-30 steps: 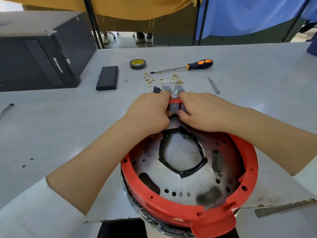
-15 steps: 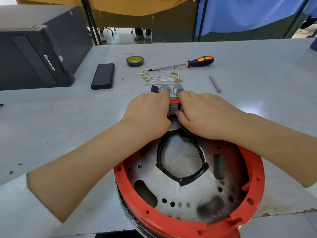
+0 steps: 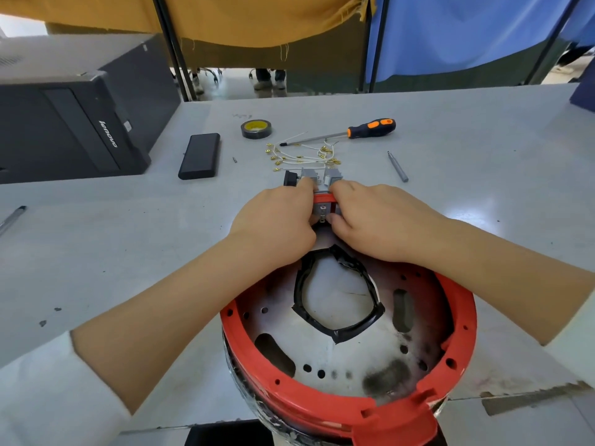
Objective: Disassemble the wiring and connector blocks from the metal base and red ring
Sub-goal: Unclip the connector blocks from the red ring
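Your hands have barely shifted since a moment ago: your left hand [image 3: 277, 220] and right hand [image 3: 383, 220] still pinch the connector block [image 3: 323, 209] at the red ring's [image 3: 322, 410] far rim, hiding most of it. Beyond it on the table [image 3: 483, 130], loose wires [image 3: 302, 154], a screwdriver [image 3: 370, 128] and tape roll [image 3: 256, 129] lie toward the far edge.

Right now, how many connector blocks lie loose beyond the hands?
3: a black connector block leftmost, a grey block beside it, another grey block rightmost. Hands may hide more.
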Demonstrator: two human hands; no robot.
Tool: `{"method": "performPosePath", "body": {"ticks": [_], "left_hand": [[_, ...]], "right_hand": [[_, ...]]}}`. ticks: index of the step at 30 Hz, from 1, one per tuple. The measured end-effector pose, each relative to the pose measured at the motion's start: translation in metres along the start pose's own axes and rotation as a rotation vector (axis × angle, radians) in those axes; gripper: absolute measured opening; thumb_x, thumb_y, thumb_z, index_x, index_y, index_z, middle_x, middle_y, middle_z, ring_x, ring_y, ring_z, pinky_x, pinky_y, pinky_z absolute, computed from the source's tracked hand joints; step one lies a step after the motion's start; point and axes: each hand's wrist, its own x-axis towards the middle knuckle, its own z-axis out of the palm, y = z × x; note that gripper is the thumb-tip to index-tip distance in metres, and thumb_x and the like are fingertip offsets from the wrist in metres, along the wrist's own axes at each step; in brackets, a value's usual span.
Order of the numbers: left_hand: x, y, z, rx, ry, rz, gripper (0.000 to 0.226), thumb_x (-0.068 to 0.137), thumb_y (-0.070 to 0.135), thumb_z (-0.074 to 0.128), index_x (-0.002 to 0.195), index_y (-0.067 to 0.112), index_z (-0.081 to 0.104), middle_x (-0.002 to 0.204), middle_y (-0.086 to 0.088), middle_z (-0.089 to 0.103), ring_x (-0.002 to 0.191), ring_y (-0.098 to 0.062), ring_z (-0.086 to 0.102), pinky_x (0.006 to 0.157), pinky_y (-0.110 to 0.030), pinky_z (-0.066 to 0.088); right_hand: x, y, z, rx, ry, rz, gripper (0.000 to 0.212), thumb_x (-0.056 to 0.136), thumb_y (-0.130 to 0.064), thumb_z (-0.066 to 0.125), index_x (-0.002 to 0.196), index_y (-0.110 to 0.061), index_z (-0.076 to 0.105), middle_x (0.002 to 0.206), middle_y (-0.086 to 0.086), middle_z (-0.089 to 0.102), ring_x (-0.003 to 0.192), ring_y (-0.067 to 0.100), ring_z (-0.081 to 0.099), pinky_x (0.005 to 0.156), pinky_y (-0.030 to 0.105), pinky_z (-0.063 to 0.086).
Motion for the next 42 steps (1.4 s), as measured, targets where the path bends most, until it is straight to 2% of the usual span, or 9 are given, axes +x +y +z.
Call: {"method": "performPosePath", "body": {"ticks": [3,9,15,25,32,36,39,41,42], "left_hand": [[0.001,-0.003,0.001,-0.019,0.006,0.002,0.026,0.089,0.025,0.051,0.112,0.015,0.047,0.096,-0.011,0.063,0.075,-0.030,0.050,0.059,-0.031,0.032],[0.002,0.001,0.001,0.100,0.029,-0.025,0.019,0.082,0.019,0.052,0.090,0.017,0.035,0.062,0.003,0.034,0.052,-0.019,0.028,0.044,-0.028,0.016],[0.002,0.006,-0.001,0.098,0.038,-0.058,0.022,0.077,0.016,0.051,0.088,0.017,0.033,0.062,0.002,0.031,0.051,-0.014,0.025,0.044,-0.028,0.015],[0.003,0.013,0.000,0.132,0.077,-0.104,0.029,0.074,0.011,0.052,0.091,0.018,0.029,0.062,0.002,0.026,0.054,-0.021,0.025,0.043,-0.027,0.014],[0.004,0.006,-0.001,0.043,0.059,-0.083,0.023,0.080,0.007,0.046,0.101,0.015,0.041,0.071,-0.001,0.040,0.065,-0.026,0.036,0.043,-0.028,0.018],[0.002,0.004,-0.001,-0.002,0.056,-0.082,0.032,0.082,0.009,0.045,0.113,0.014,0.047,0.088,-0.011,0.058,0.068,-0.026,0.041,0.051,-0.032,0.027],[0.002,0.003,-0.001,-0.012,0.060,-0.078,0.033,0.085,0.012,0.045,0.117,0.016,0.048,0.094,-0.012,0.061,0.070,-0.026,0.042,0.054,-0.032,0.028],[0.002,0.002,0.001,-0.015,0.072,-0.064,0.029,0.087,0.015,0.047,0.116,0.017,0.049,0.097,-0.012,0.063,0.074,-0.029,0.049,0.057,-0.032,0.030],[0.002,0.002,0.002,-0.017,0.077,-0.056,0.027,0.088,0.017,0.048,0.115,0.017,0.049,0.098,-0.012,0.063,0.078,-0.031,0.053,0.058,-0.032,0.031]], "right_hand": [[0.000,0.000,0.000,-0.006,-0.004,0.007,0.019,0.097,-0.037,0.037,0.093,-0.020,0.028,0.109,0.011,0.057,0.090,0.034,0.058,0.063,0.034,0.030],[0.003,0.001,0.002,-0.035,0.003,0.005,0.025,0.097,-0.037,0.038,0.104,-0.013,0.041,0.111,0.013,0.056,0.091,0.036,0.057,0.064,0.035,0.031],[0.001,0.000,0.003,-0.073,0.050,-0.018,0.024,0.098,-0.036,0.037,0.104,-0.012,0.041,0.110,0.013,0.056,0.086,0.037,0.057,0.060,0.035,0.028],[0.005,-0.005,0.005,-0.137,0.091,-0.001,0.024,0.099,-0.031,0.035,0.104,-0.009,0.042,0.108,0.014,0.058,0.084,0.038,0.058,0.053,0.035,0.020],[0.003,-0.002,0.001,0.034,0.055,0.047,0.020,0.096,-0.036,0.037,0.092,-0.017,0.033,0.104,0.009,0.059,0.081,0.033,0.054,0.061,0.035,0.030],[0.004,-0.005,-0.003,0.150,-0.003,0.212,0.036,0.083,-0.050,0.044,0.108,-0.025,0.047,0.090,-0.005,0.057,0.078,0.021,0.050,0.055,0.031,0.030],[0.010,-0.004,-0.011,0.422,-0.128,0.337,0.044,0.086,-0.051,0.042,0.123,-0.030,0.050,0.099,-0.009,0.059,0.094,0.016,0.054,0.077,0.033,0.042],[0.017,-0.001,-0.016,0.653,-0.158,0.375,0.039,0.093,-0.047,0.044,0.117,-0.019,0.059,0.110,0.000,0.065,0.104,0.018,0.058,0.090,0.034,0.045],[0.020,0.001,-0.017,0.711,-0.175,0.379,0.038,0.095,-0.044,0.046,0.114,-0.016,0.063,0.112,0.004,0.066,0.106,0.019,0.058,0.089,0.032,0.045]]}}
